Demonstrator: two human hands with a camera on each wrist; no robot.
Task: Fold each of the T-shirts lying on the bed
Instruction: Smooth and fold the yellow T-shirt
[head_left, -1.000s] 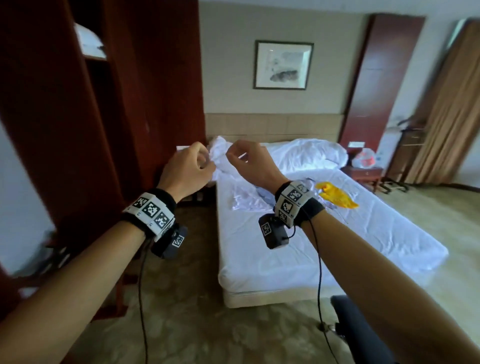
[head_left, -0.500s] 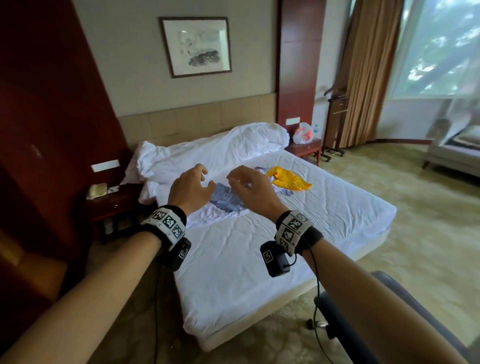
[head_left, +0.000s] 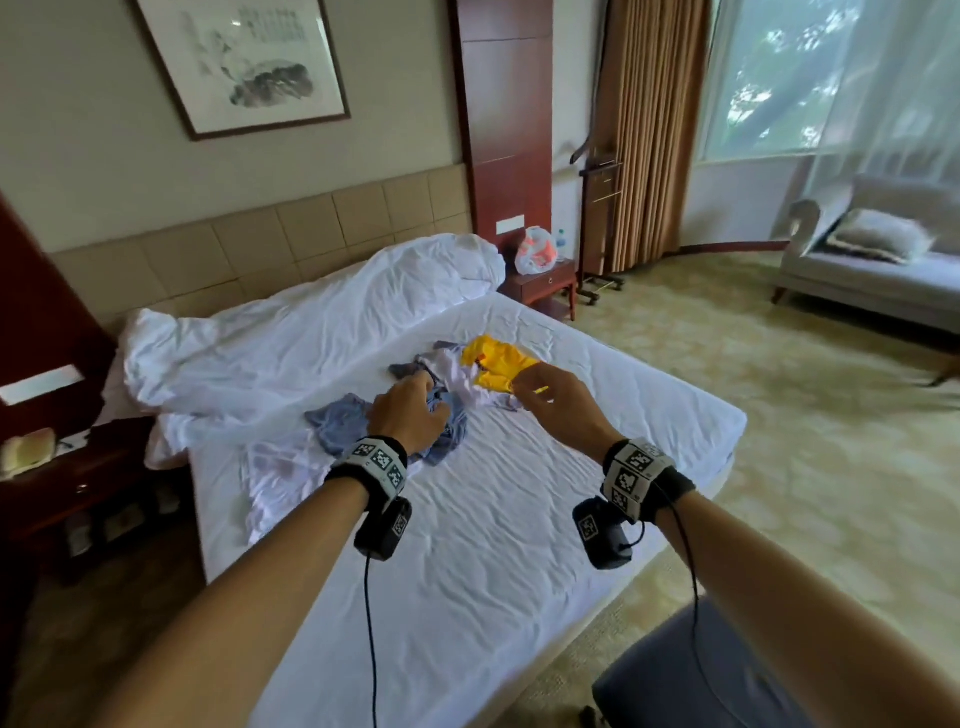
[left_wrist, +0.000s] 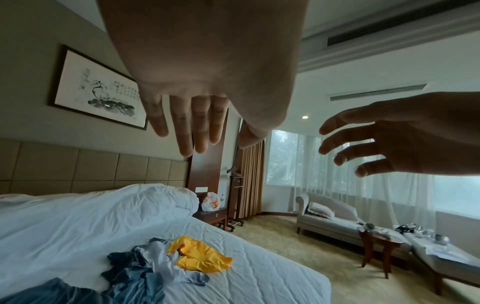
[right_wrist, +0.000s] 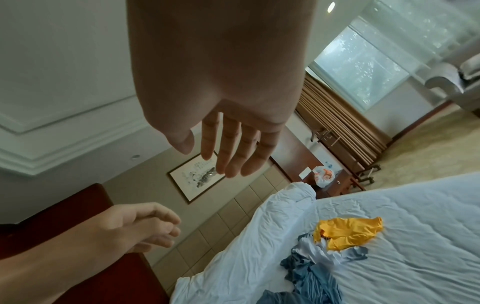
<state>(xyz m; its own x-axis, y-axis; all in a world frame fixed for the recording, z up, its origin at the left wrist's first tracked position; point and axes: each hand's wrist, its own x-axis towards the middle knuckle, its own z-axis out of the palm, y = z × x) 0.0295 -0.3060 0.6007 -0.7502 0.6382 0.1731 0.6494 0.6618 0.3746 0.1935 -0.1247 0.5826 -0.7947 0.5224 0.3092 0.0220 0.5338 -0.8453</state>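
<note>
Several crumpled T-shirts lie in a heap mid-bed: a blue one (head_left: 337, 423), a pale white one (head_left: 460, 376) and a yellow one (head_left: 496, 361). Another white shirt (head_left: 275, 478) lies flat near the left edge of the bed (head_left: 519, 545). My left hand (head_left: 428, 397) hovers over the blue shirt with fingers straight and holds nothing. Beside the yellow shirt, my right hand (head_left: 524, 387) is likewise empty. In the wrist views both hands (left_wrist: 192, 133) (right_wrist: 228, 156) are in the air above the heap (left_wrist: 200, 255) (right_wrist: 348, 232).
A bunched white duvet (head_left: 311, 332) fills the head of the bed. A nightstand with a plastic bag (head_left: 537, 249) stands at the far right corner, and a phone table (head_left: 31, 452) at the left. A grey chair (head_left: 701, 675) is by my right arm, a sofa (head_left: 872, 260) beyond.
The view has swung right and come closer to the bed. Both hands moved forward over the shirt heap, and their fingers went from curled to straight.
</note>
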